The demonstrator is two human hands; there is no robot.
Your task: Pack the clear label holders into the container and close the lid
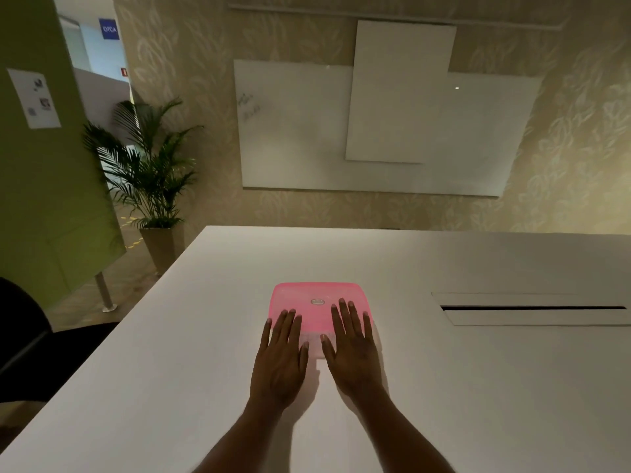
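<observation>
A container with a translucent pink lid sits on the white table, straight ahead of me. The lid lies flat over the container and bears a small oval badge at its middle. My left hand rests palm down on the lid's near left part, fingers spread. My right hand lies flat on the near right part in the same way. Between my thumbs a pale tab of the lid shows at the front edge. No clear label holders are visible; the container's inside is hidden.
A long cable slot is cut into the table to the right. The table's left edge runs diagonally, with a dark chair beyond it. A potted palm and whiteboards stand by the far wall.
</observation>
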